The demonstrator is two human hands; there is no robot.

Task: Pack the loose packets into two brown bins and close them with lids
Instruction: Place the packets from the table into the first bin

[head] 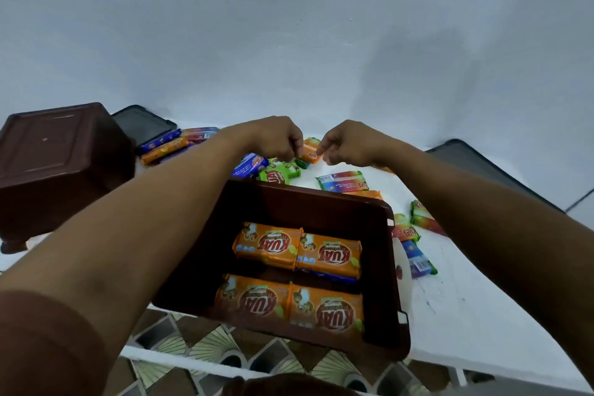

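Observation:
An open brown bin (pixel 321 199) stands at the table's near edge with several orange packets (pixel 328 255) laid flat inside. Beyond it, my left hand (pixel 273 138) and my right hand (pixel 345 146) both reach to the far side of the table. Between them lies a small orange packet (pixel 311 153), pinched by both hands at its ends. A blue packet (pixel 249 164) and a green packet (pixel 278 174) lie just below my left hand. A second brown bin (pixel 58 164) sits upside down at the left.
Dark lids lie at the back left (pixel 143 124) and the right (pixel 475 164). Loose packets are scattered at the back left (pixel 167 145), centre right (pixel 342 181) and right of the bin (pixel 414 244). The white table (pixel 466 315) stands against a wall; patterned floor shows below.

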